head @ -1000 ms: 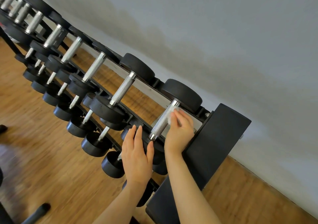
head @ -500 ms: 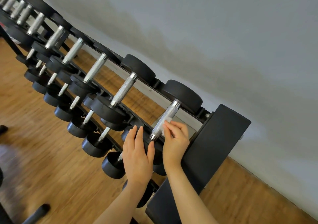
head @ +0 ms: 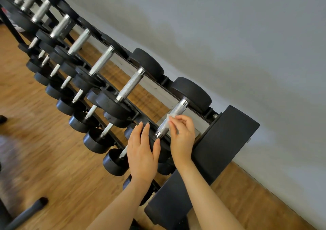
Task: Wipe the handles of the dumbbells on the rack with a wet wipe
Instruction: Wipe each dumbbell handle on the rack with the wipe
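Observation:
A black dumbbell rack (head: 224, 141) runs from the top left down to the right, with several black dumbbells on its tiers. The nearest top-tier dumbbell has a knurled silver handle (head: 177, 111). My right hand (head: 182, 134) pinches a small white wet wipe (head: 171, 115) against the middle of that handle. My left hand (head: 142, 150) lies flat, fingers apart, on the near black head of the same dumbbell, which it mostly hides. The neighbouring dumbbell's handle (head: 130, 85) is bare.
A grey wall (head: 229, 35) stands right behind the rack. The floor (head: 44, 159) is wood. The rack's black end panel (head: 202, 185) is just right of my right forearm. A grey bar with a black tip (head: 26, 214) lies at the bottom left.
My right hand slid the wipe down the handle from its far end toward the near end, then back up to about the middle. My left hand stayed on the near head.

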